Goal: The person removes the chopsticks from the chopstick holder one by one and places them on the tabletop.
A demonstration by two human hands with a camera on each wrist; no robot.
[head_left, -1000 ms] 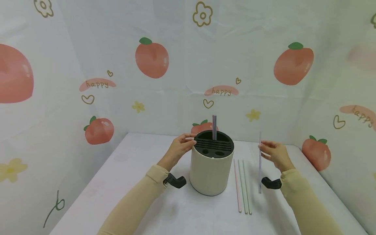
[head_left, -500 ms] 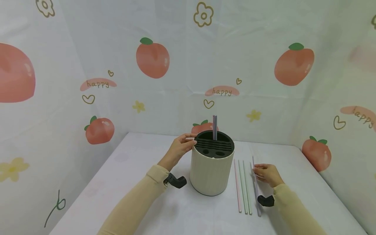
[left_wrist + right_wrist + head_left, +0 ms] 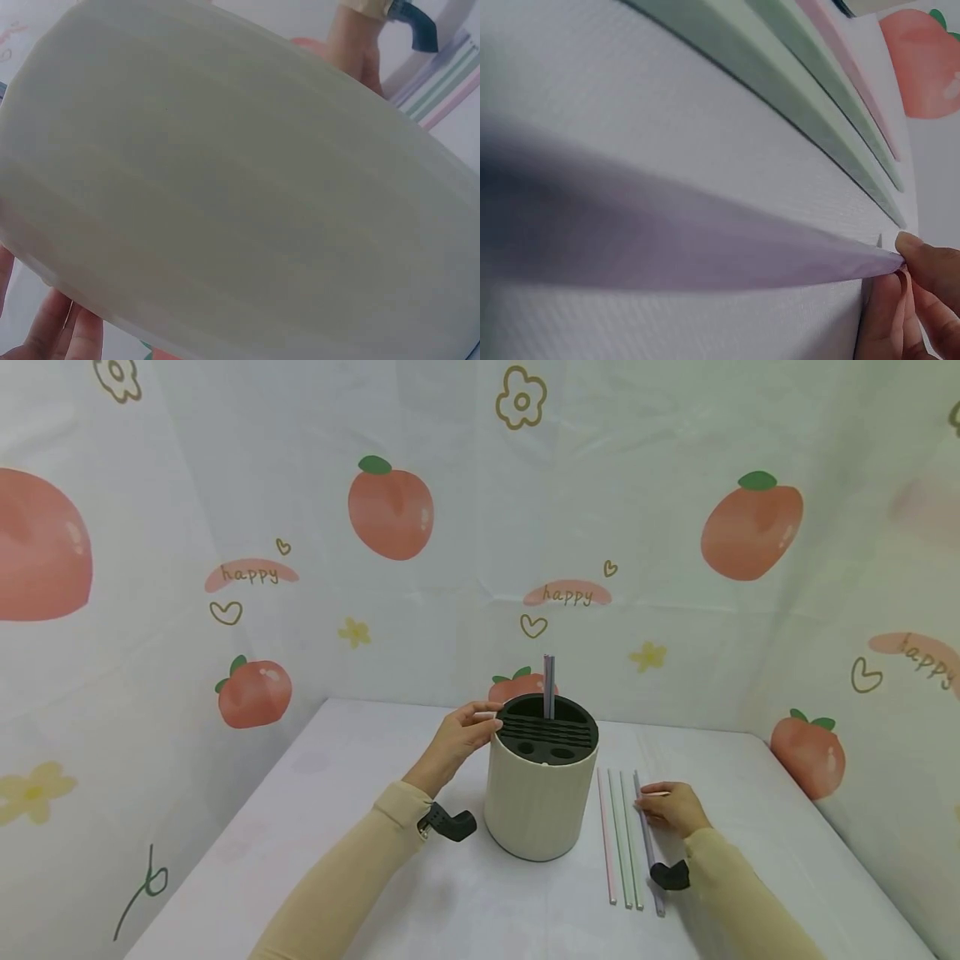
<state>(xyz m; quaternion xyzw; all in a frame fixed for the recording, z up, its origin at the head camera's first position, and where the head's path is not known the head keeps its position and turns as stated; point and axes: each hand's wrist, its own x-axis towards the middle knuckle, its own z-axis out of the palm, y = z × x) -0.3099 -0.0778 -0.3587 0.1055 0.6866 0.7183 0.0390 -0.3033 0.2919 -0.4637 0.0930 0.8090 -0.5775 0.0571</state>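
A cream cylindrical utensil holder (image 3: 536,802) with a black slotted top stands on the table, with a few purple chopsticks (image 3: 550,685) upright in its rear compartment. My left hand (image 3: 456,743) touches the holder's left side near the rim; its fingertips show against the wall in the left wrist view. To the right, my right hand (image 3: 675,806) pinches a purple chopstick (image 3: 651,852) near its far end, between thumb and fingers. That chopstick lies low along the tabletop, beside two green chopsticks (image 3: 627,843) and a pink chopstick (image 3: 606,835).
A white cloth covers the table (image 3: 360,893). Behind it hangs a white backdrop (image 3: 465,635) printed with peaches and flowers. Each wrist wears a black strap-on camera mount, such as the left mount (image 3: 450,822).
My right hand has come down and left with the purple chopstick, from upright above the table to lying beside the green ones. My left hand stays at the holder.
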